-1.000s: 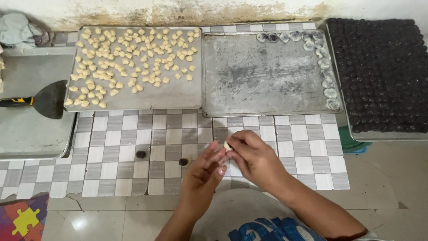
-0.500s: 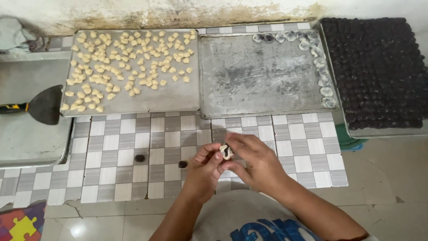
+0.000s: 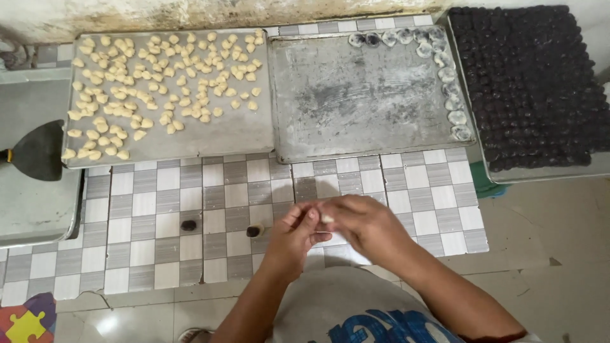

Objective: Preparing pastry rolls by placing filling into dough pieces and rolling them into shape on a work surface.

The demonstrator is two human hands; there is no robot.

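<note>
My left hand point(image 3: 293, 236) and my right hand point(image 3: 360, 223) meet over the checkered tile floor and pinch a small pale dough piece point(image 3: 327, 218) between their fingertips. Two small dark filling balls point(image 3: 189, 225) point(image 3: 254, 231) lie on the tiles just left of my hands. Ahead on the left, a metal tray point(image 3: 235, 136) holds several pale dough pieces point(image 3: 159, 82). The middle tray point(image 3: 362, 95) carries several filled pale pieces point(image 3: 445, 76) along its top and right edges. A right-hand tray point(image 3: 540, 173) is packed with dark balls point(image 3: 534, 82).
A black scraper point(image 3: 38, 151) rests on a grey metal surface point(image 3: 35, 209) at the far left. A colourful puzzle mat corner point(image 3: 25, 321) shows at bottom left. A stained wall point(image 3: 190, 13) runs behind the trays.
My hands have shifted slightly and closed around the piece; a dark filling seen in the dough half a second ago is hidden now. The view has tilted a little.
</note>
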